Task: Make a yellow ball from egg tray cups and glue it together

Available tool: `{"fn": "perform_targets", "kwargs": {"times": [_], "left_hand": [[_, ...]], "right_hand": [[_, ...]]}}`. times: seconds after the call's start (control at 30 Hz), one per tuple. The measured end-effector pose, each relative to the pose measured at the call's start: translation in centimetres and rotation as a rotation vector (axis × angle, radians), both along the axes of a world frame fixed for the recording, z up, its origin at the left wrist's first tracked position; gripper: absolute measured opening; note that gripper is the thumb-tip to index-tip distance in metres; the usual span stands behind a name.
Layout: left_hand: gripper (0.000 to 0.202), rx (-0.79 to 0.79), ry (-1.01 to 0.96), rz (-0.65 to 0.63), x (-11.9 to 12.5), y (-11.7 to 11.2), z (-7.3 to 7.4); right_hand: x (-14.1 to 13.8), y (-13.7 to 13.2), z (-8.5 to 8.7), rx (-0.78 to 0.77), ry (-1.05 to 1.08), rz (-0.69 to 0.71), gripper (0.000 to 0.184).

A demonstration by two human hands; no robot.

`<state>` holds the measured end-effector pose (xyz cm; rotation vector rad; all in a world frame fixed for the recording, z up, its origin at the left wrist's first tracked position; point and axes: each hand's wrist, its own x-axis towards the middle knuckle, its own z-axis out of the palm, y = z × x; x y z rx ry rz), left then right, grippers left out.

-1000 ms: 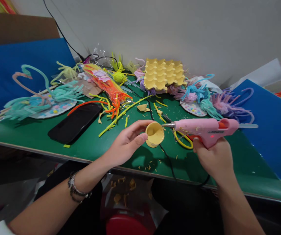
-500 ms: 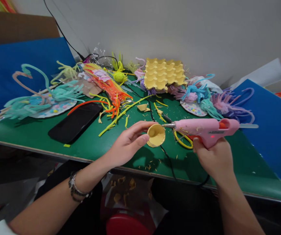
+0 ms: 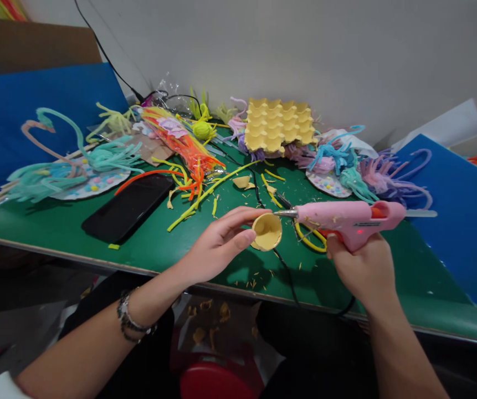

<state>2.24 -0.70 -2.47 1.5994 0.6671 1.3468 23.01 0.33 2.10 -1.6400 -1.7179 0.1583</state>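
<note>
My left hand [image 3: 217, 244] pinches a small yellow egg-carton cup [image 3: 266, 231] above the green table [image 3: 147, 249], its hollow turned toward me. My right hand [image 3: 360, 266] is wrapped round the grip of a pink glue gun [image 3: 346, 219]. The gun's metal nozzle points left and sits right at the cup's upper right rim. A black cord runs from under the gun over the table edge.
A black phone [image 3: 128, 208] lies left of my hands. Behind it are loose pipe cleaners [image 3: 188, 155], a yellow egg carton [image 3: 277, 126], paper plates with fuzzy pipe-cleaner figures [image 3: 80, 166], and blue boards [image 3: 450, 221] at both sides.
The cup has shifted slightly right toward the nozzle and tilted its opening more toward me. The glue gun has barely moved.
</note>
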Motion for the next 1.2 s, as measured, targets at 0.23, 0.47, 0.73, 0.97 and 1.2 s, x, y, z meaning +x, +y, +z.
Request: {"fn": "perform_targets", "kwargs": {"times": [0.23,0.47,0.73,0.97,1.2], "left_hand": [[0.032,0.004,0.037,0.002,0.01,-0.07,0.09],[0.032,0.014,0.044,-0.004,0.00,-0.15,0.04],[0.034,0.036,0.067,-0.003,-0.02,-0.07,-0.03],[0.034,0.043,0.077,0.007,0.01,-0.05,-0.07],[0.035,0.026,0.087,0.009,0.00,-0.13,-0.16]], "right_hand": [[0.27,-0.01,-0.59,0.001,0.025,-0.030,0.018],[0.14,-0.19,-0.83,-0.019,0.101,-0.020,0.026],[-0.06,-0.22,-0.30,-0.005,0.064,-0.020,0.021],[-0.01,-0.09,-0.35,0.011,0.022,-0.006,0.018],[-0.09,-0.13,-0.29,0.025,0.030,0.024,0.017]]}}
